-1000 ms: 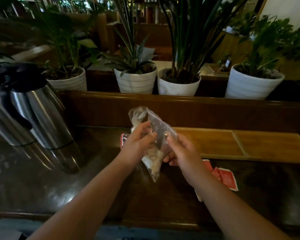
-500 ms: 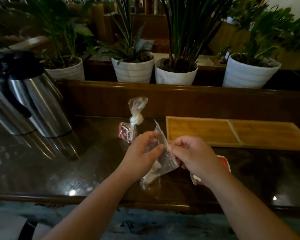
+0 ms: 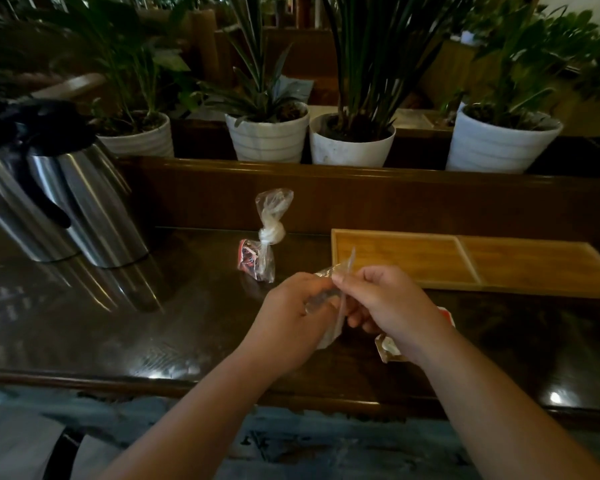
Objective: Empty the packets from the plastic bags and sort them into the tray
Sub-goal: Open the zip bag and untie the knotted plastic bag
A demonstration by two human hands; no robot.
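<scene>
Both hands are on the clear bag [image 3: 329,306], which sits right between them just above the dark table [image 3: 153,323]. The left hand [image 3: 288,327] grips its body; the right hand [image 3: 388,306] pinches the top edge. A knotted bag [image 3: 262,247] stands further back, left of the wooden tray [image 3: 465,261]. Some packets [image 3: 388,348] peek out under the right wrist.

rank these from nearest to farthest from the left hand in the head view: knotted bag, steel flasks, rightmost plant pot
From the left hand:
1. knotted bag, on the table just beyond the hand, slightly to its left.
2. steel flasks, far left on the table.
3. rightmost plant pot, behind the wooden ledge, far right.
</scene>
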